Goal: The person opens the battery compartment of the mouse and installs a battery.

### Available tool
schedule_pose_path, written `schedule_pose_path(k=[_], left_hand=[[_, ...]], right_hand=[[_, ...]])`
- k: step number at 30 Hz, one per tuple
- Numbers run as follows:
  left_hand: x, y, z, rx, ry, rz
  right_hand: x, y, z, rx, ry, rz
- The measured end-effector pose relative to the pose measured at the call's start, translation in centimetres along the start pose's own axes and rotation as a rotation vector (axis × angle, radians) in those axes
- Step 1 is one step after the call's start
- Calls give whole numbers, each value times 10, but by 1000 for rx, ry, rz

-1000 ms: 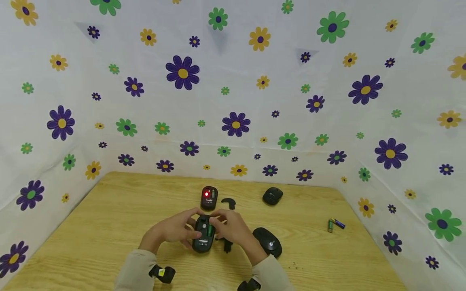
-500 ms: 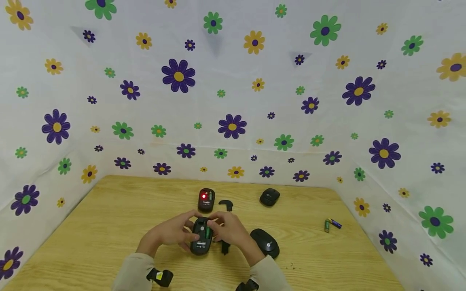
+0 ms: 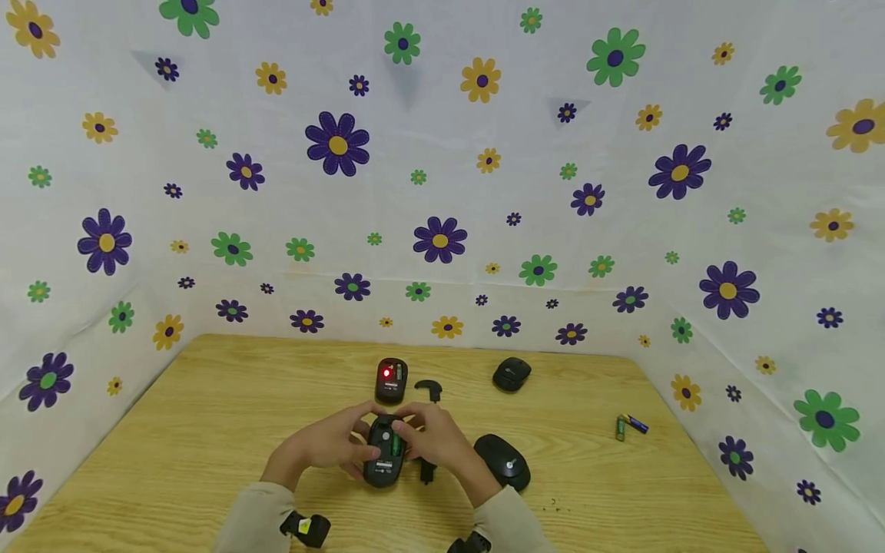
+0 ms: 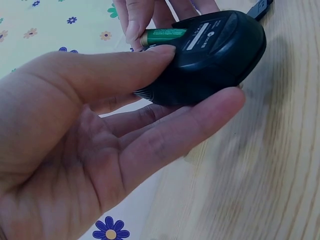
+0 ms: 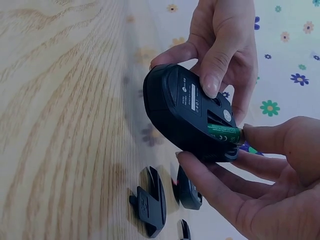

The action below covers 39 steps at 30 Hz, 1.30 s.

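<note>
Wooden table [image 3: 228, 415] | left hand [image 3: 330, 439] grips mouse [image 5: 175, 117] | right hand [image 3: 435, 439] touches battery [image 5: 222, 133]

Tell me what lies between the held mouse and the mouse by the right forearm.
The right hand is there and, partly hidden by it, a black battery cover on the table; the head view shows both.
</note>
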<state>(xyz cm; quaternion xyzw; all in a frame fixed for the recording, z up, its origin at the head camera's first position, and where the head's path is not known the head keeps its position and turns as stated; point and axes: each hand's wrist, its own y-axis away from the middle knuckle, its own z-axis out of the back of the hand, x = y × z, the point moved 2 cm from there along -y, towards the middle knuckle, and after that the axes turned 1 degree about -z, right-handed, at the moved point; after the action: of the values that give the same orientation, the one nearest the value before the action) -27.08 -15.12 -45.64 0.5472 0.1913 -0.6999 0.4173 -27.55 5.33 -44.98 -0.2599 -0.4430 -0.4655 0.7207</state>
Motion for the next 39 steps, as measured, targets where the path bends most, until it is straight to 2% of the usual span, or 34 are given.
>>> schedule_pose_path(k=[32,39], left_hand=[[-3,0,1,13,33,-18],[-2,-1,1,16,34,-22]], right_hand=[[2,2,2,-32,-96,44],[2,1,1,-46,-74,29]])
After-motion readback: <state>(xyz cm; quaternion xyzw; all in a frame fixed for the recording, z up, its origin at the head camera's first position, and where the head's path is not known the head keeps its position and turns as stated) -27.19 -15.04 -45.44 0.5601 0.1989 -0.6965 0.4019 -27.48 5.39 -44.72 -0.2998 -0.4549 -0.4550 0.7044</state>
